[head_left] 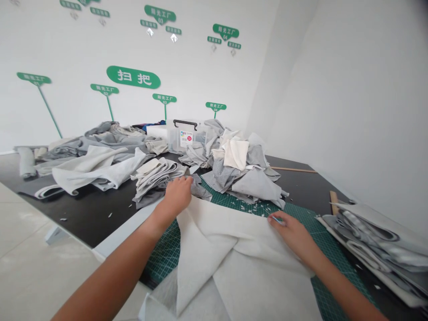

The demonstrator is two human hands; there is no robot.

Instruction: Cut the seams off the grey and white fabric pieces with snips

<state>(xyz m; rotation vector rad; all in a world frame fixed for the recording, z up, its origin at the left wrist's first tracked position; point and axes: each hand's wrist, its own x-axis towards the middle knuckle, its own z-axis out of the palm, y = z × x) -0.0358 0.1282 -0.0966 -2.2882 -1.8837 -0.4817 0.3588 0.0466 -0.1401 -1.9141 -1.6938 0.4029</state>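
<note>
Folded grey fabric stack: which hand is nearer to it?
Left: the left hand reaches the grey stack; the right hand sits farther off, on the white cloth.

Your bare left forearm (pixel 113 276), your bare right forearm (pixel 347 294), each narrowing to the wrist, your ungloved left hand (pixel 177 196), your ungloved right hand (pixel 290 234)

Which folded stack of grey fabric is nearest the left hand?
The centre stack of grey fabric, directly beside the left hand. The other folded stack sits at the far right, beyond the right hand.
</note>
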